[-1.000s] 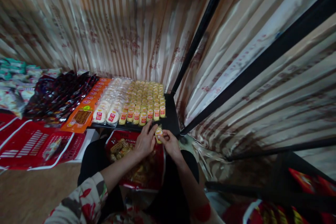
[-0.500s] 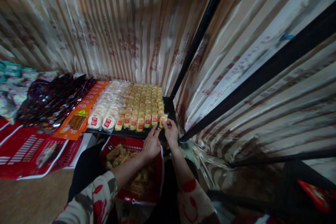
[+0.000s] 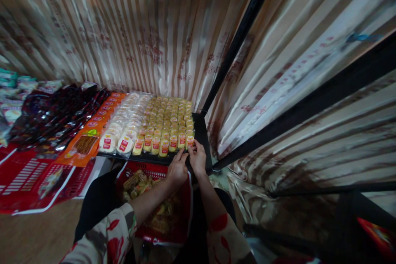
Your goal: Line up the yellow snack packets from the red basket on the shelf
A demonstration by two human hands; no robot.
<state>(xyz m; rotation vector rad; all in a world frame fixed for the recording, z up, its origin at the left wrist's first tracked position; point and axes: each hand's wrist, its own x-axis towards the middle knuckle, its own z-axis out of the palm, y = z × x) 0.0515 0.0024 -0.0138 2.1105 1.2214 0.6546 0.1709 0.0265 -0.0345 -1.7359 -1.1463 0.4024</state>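
Glossy yellow plastic, red-labelled, small and oblong: the snack packet (image 3: 189, 142) sitting pinched at the front right corner of the black flat shelf (image 3: 202, 138), last in the front row of matching yellow packets (image 3: 168, 121). Clamping on its lower edge from the right, the right hand (image 3: 197, 158), fingertips (image 3: 191, 149) together on the wrapper. Meeting it from the left, the left hand (image 3: 177, 169), fingertips touching the same packet; grip there hard to make out, blurred and small. Lying further left of the fingers, round white crinkly packets (image 3: 123, 132), then flat orange sachets (image 3: 93, 128) and dark shiny bags (image 3: 52, 115). Sitting below the wrists, a red slotted plastic basket (image 3: 156, 198) holding more wrapped snacks, partly hidden by the left forearm in a floral sleeve (image 3: 108, 235). Hanging behind, striped satin curtain (image 3: 148, 29), smeared by blur. Differing from a second ago: packet then held low over the basket, now resting up on the shelf; both hands having moved forward.
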